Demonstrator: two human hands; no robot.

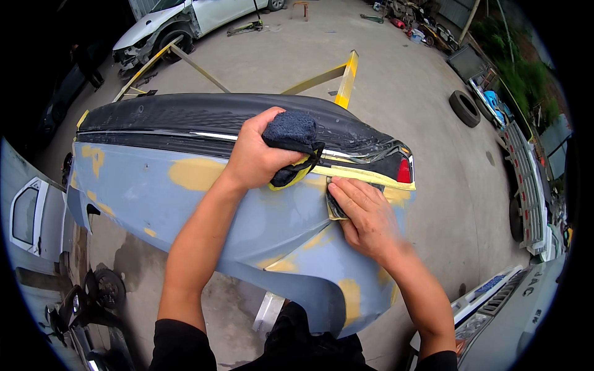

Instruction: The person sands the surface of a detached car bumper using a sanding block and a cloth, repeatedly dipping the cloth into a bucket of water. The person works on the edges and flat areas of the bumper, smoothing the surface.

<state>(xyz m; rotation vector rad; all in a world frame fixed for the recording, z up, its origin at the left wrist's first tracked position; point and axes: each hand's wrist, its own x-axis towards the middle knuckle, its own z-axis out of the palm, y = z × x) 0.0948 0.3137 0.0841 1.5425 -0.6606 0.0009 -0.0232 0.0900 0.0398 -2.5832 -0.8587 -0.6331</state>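
My left hand (pixel 250 154) grips a bunched dark blue, black and yellow cloth (pixel 291 130) over the bumper's upper edge. Under the fingers of my right hand (pixel 365 216) is a dark flat abrasive sheet with a pale backing (pixel 336 210), pressed on the grey-primed panel of a car bumper (pixel 260 229) with tan patches. Above that panel runs a black textured section (pixel 173 111) with a chrome strip, a red reflector (pixel 403 170) at its right end, and pale yellow masking tape (pixel 390 180) along the border beside my right hand.
The bumper rests on a yellow-and-silver metal stand (pixel 346 80). Around it are a partly dismantled white car (pixel 154 31), a loose tyre (pixel 464 108), scooters (pixel 105 290), a loose white door (pixel 37 219), truck fronts and rails (pixel 520 179) at right, and a person in dark clothes (pixel 86 65) at upper left.
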